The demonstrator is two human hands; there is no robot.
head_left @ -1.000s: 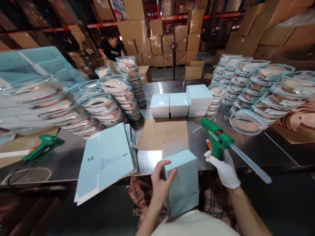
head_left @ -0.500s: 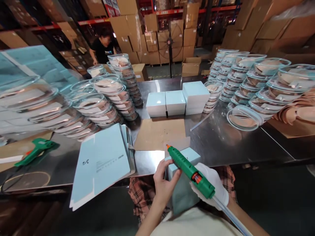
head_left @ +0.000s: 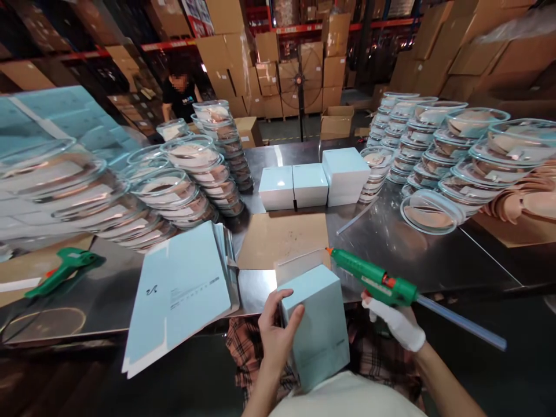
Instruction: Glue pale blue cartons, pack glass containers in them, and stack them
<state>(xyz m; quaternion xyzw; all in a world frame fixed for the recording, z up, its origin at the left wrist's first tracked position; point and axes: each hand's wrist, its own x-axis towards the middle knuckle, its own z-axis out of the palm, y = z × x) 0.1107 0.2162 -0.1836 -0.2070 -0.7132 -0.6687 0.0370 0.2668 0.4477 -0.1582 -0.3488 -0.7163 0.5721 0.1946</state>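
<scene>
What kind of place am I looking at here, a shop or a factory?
Most likely a packing station in a warehouse. Cardboard cartons fill tall racks behind, stacks of clear lidded containers crowd a steel table, and the person's left hand holds a pale blue box while the gloved right hand holds a green glue gun.

On the table (head_left: pixel 391 243), three closed boxes (head_left: pixel 313 184) sat behind a cardboard sheet (head_left: pixel 282 237); flat cartons (head_left: pixel 182 289) lay to its left, and dish stacks (head_left: pixel 191 174) stood on both sides.
</scene>
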